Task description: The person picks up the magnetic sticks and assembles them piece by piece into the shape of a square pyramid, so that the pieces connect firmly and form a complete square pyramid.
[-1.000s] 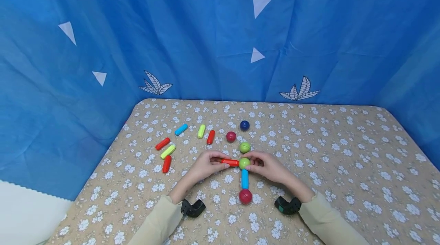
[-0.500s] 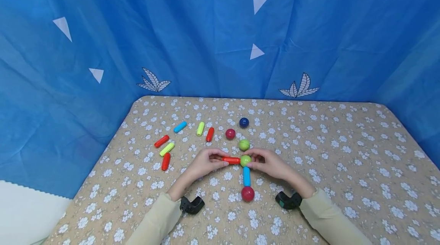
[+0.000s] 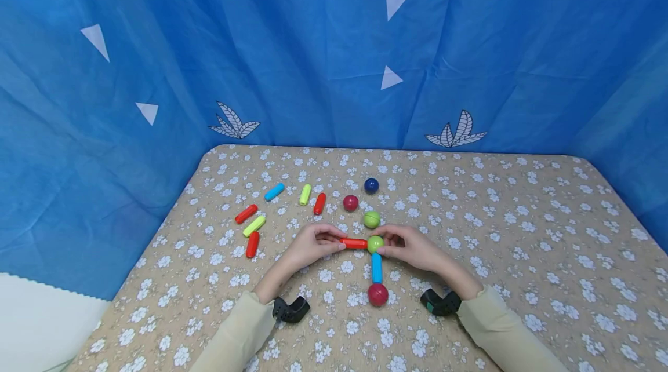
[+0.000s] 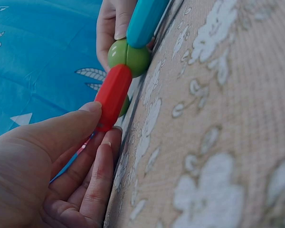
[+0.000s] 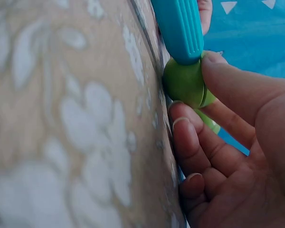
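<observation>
My left hand (image 3: 311, 247) pinches the outer end of a red rod (image 3: 354, 243) between thumb and fingers. The rod's other end meets a green ball (image 3: 375, 244), which my right hand (image 3: 412, 248) grips from the right side. A blue rod (image 3: 377, 268) runs from that ball toward me and ends at a red ball (image 3: 378, 294) on the cloth. In the left wrist view, the red rod (image 4: 114, 95) and the blue rod (image 4: 145, 23) both touch the green ball (image 4: 128, 58). The right wrist view has my thumb against the green ball (image 5: 184, 83), beside the ribbed blue rod (image 5: 180, 31).
Just beyond my hands lie a second green ball (image 3: 371, 219), another red ball (image 3: 351, 203) and a dark blue ball (image 3: 371, 185). Loose red, yellow-green and blue rods, such as one blue rod (image 3: 273, 192), are spread at the left. A blue curtain (image 3: 323, 53) hangs behind the flowered tablecloth (image 3: 522, 244).
Both hands have shifted slightly to the right with the joined rods and balls. The view has tilted a little. Both hands keep their hold.
</observation>
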`<action>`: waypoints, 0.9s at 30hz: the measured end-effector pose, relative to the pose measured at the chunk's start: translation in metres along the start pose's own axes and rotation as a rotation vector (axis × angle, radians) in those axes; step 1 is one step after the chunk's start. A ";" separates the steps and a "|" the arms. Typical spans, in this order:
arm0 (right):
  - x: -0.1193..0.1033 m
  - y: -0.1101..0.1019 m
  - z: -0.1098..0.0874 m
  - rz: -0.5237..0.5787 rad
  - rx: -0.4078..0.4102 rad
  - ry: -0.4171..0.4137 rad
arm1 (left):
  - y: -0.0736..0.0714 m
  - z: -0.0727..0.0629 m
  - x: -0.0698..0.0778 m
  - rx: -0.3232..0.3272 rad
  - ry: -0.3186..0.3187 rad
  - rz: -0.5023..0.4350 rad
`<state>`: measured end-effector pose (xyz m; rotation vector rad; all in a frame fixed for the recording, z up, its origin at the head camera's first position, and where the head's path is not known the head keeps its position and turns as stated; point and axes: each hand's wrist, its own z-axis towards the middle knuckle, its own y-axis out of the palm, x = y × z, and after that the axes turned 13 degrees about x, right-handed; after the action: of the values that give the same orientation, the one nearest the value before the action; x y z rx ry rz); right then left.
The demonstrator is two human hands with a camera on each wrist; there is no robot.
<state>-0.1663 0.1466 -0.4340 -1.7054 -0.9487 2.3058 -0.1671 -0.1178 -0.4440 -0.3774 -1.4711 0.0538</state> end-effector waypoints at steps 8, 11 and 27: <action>0.000 -0.007 -0.002 0.003 -0.033 0.017 | -0.001 -0.001 0.002 0.018 0.014 0.022; 0.000 -0.008 -0.001 0.011 -0.047 0.020 | -0.002 0.001 0.001 0.043 0.011 0.009; -0.039 -0.018 -0.004 0.025 -0.071 0.019 | 0.004 0.052 0.020 0.172 0.078 0.089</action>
<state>-0.1537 0.1446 -0.3930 -1.7731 -1.0228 2.2929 -0.2150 -0.0974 -0.4231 -0.3015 -1.3606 0.2333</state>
